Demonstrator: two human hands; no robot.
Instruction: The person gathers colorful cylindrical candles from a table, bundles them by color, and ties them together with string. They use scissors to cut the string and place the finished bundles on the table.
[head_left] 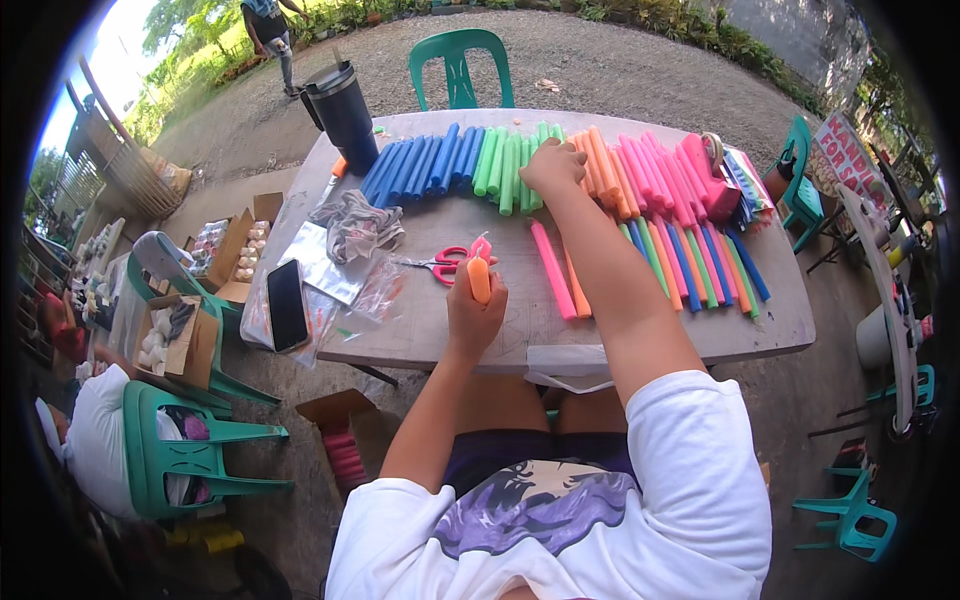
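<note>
Orange and pink cylindrical sticks [480, 284] clasped in the curl-fingered left hand [472, 318], held the right hand [553, 166] (pinching or not, couldn't tell) over lime-green sticks [497, 165] on the pale tabletop [430, 318], with few seemingly gathered, rows left.

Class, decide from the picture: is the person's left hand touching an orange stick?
Touching. The head view shows it: the left hand is closed around the orange stick, with no gap showing between them.

Right arm [640, 310] stretched forward, right grip [553, 167] palm down, left arm [428, 415] bent, left grip [474, 320] curled closed
</note>
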